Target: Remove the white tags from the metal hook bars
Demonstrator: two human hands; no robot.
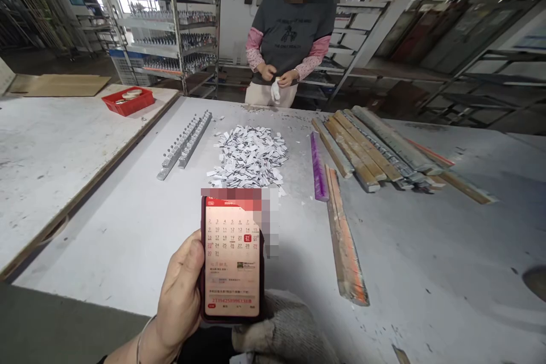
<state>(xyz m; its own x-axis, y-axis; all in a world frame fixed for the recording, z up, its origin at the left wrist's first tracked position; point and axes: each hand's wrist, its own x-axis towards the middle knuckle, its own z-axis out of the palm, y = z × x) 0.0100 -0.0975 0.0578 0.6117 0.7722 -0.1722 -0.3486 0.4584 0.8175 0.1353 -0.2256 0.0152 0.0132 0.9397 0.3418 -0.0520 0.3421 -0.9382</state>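
In my bare left hand [181, 290] is a smartphone [232, 273] in a dark red case, held upright with my thumb along its left edge. A calendar page glows on the screen, and part of the phone's top is blurred out. Close under the phone's lower right corner, my right hand [285, 333] wears a grey knit glove. It looks curled, with a bit of something white [241, 358] below it at the frame's bottom edge; most of its fingers are hidden. Beyond the phone lies a heap of small white pieces [251, 153] on the white table [140, 227].
Two metal strips [187, 139] bearing rows of small pegs lie left of the heap. On the right are a purple bar [318, 168], an orange-streaked bar [346, 239] and stacked wooden bars [362, 151]. A person [292, 34] stands across the table, holding something white. A red tray [128, 101] sits far left.
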